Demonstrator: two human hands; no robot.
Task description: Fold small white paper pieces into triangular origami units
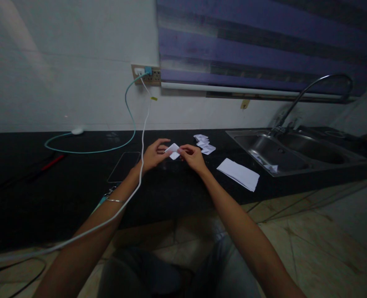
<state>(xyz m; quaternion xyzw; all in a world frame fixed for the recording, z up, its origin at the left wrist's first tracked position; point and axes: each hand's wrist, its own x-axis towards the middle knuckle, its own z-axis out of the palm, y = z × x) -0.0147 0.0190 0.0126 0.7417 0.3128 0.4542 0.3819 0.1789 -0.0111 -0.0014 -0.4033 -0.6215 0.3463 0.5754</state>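
Between my two hands is a small piece of folded white paper (174,151), diamond-shaped, with a crease showing down its lower half. My left hand (154,155) pinches its left corner with the thumb in front. On the opposite corner, the thumb and fingers of my right hand (193,157) are closed. Just beyond my right hand lie several folded paper pieces (204,145) in a loose cluster. To the right is a stack of white paper sheets (238,174), flat on the dark counter (177,194).
A white cable (144,128) hangs from the wall outlet (152,76) and crosses over my left forearm. A dark phone (124,167) lies beside that arm. Farther left are a teal cable (90,152) and a red pen-like object (52,162). A steel sink (273,155) is at right.
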